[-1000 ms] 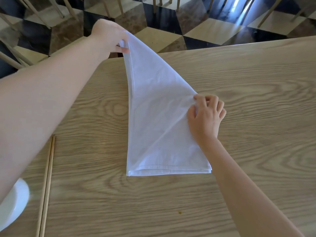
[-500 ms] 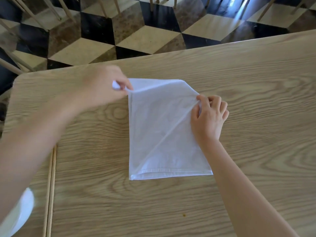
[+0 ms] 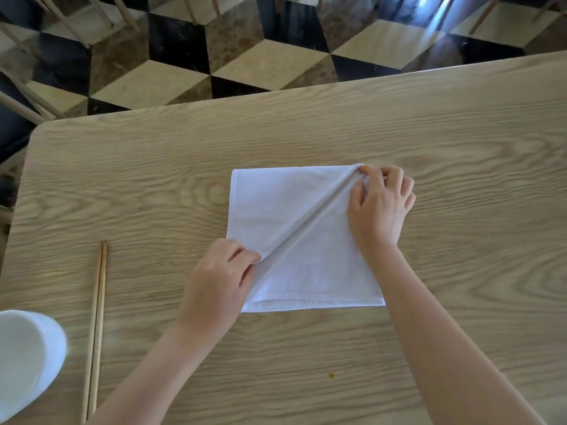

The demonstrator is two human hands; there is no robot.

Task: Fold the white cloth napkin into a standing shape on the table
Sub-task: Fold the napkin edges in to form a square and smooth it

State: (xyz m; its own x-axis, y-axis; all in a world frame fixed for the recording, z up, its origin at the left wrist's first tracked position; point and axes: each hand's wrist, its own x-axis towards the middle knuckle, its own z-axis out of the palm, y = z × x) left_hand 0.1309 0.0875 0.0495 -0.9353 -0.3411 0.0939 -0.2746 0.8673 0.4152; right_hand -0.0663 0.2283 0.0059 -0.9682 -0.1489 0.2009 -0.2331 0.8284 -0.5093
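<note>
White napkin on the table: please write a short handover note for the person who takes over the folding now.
Left hand: pinches the napkin at its near-left edge, at the low end of a raised diagonal crease.
Right hand: pinches the far-right corner, at the other end of the crease.
Position: the napkin is a layered square, flat on the table, hem toward the person. The chopsticks and a white dish lie to the left, apart from it.
Done: folded to a square.
Left: the diagonal fold and probably further steps; nothing stands yet.
</note>
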